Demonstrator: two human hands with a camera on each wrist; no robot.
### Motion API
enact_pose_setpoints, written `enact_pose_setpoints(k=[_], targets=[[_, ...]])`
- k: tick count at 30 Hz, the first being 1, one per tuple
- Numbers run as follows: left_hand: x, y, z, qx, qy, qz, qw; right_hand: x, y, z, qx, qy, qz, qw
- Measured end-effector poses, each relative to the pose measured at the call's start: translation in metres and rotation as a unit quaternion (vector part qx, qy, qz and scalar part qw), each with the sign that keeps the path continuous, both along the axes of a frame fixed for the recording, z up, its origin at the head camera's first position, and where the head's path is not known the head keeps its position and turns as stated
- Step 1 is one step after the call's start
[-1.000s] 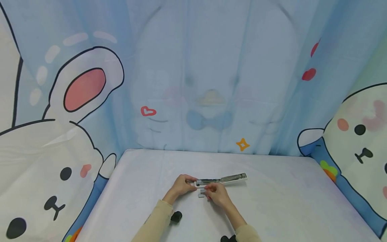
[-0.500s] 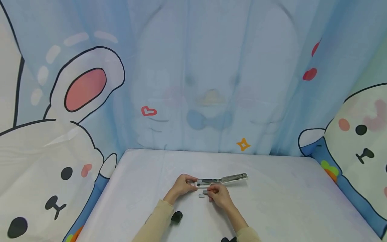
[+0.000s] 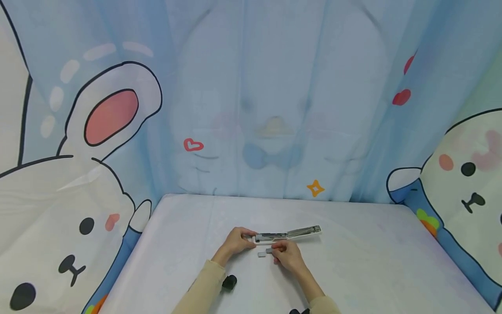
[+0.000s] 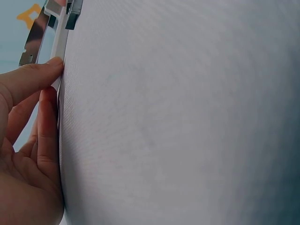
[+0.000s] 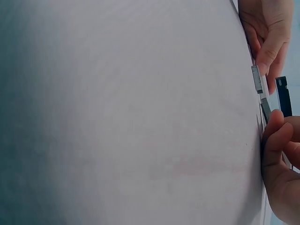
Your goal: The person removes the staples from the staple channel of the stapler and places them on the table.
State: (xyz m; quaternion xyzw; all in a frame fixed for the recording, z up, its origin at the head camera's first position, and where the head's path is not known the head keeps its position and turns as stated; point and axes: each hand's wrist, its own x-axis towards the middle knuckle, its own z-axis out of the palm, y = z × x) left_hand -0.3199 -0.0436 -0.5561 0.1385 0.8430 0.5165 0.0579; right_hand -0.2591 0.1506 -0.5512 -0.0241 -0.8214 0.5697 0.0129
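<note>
A white stapler (image 3: 270, 237) with a metal inside lies folded open on the table, its upper part slanting off to the right. My left hand (image 3: 235, 241) grips its left end, thumb on the near side and fingers behind. Just in front of the stapler, my right hand (image 3: 288, 255) pinches a grey strip of staples (image 3: 269, 250) between thumb and fingertips; the strip's right end is hidden by the fingers. A second, short strip of staples (image 3: 261, 254) lies on the cloth to its left. In the right wrist view the held strip (image 5: 266, 110) points toward that loose piece (image 5: 257, 79).
A white cloth covers the table (image 3: 372, 253). Behind it hangs a blue curtain (image 3: 274, 87) with cartoon prints. A black object (image 3: 229, 282) sits by the left sleeve, and another dark one (image 3: 300, 311) shows by the right sleeve at the bottom edge.
My right hand has slid slightly right and toward me with the strip of staples, widening the offset from the loose piece. My left hand and the stapler stay in place.
</note>
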Motion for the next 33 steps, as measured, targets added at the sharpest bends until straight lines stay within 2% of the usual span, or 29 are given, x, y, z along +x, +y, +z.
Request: enact_pose_setpoints(k=[10, 21, 27, 33], targets=[[-0.001, 0.000, 0.001, 0.004, -0.003, 0.004, 1.0000, 0.001, 0.000, 0.004, 0.022, 0.008, 0.006, 0.9997], [0.001, 0.002, 0.004, 0.005, -0.006, 0.007, 0.9999, -0.003, 0.001, 0.002, 0.031, -0.010, -0.001, 0.9995], [0.001, 0.001, 0.002, 0.012, 0.002, 0.000, 0.9999, -0.007, 0.004, 0.012, 0.056, 0.011, -0.036, 0.9977], [0.000, 0.001, 0.000, 0.010, 0.004, -0.006, 0.9999, -0.014, 0.003, 0.023, 0.018, -0.005, -0.072, 0.9973]])
